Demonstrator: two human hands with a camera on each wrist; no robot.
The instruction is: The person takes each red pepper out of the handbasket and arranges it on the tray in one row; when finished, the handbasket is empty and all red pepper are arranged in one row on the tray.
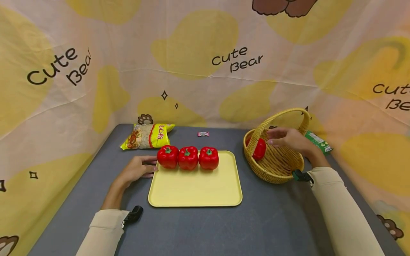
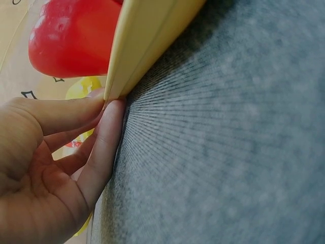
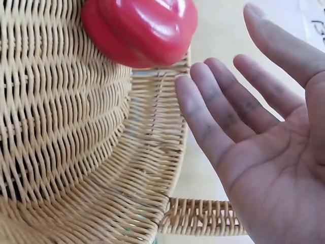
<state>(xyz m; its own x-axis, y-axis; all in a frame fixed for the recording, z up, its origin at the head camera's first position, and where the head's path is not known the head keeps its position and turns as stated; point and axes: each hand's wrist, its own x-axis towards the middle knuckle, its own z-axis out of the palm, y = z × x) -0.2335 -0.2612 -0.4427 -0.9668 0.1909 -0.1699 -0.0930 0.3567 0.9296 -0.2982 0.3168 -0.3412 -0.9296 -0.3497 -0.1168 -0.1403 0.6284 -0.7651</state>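
On a yellow tray [image 1: 195, 192] stand three red bell peppers [image 1: 188, 158] in a row along the far edge. My left hand [image 1: 138, 170] is at the tray's left edge; in the left wrist view, the thumb and a finger [image 2: 107, 127] pinch its rim, close to the tabletop. Another red bell pepper [image 3: 144, 30] lies in a wicker basket [image 1: 272, 176], against its left side. My right hand [image 1: 289, 140] is above the basket, fingers spread and extended, with nothing in it. Its fingertips point toward that pepper, and a gap shows between them in the right wrist view.
Behind the tray's left end lies a yellow food bag [image 1: 147, 137]. A small pink wrapped candy [image 1: 203, 134] is near the back edge. Right of the basket sits a green packet [image 1: 318, 141]. The basket's handle [image 1: 285, 112] arches up beside my right hand. A printed cloth hangs behind the table.
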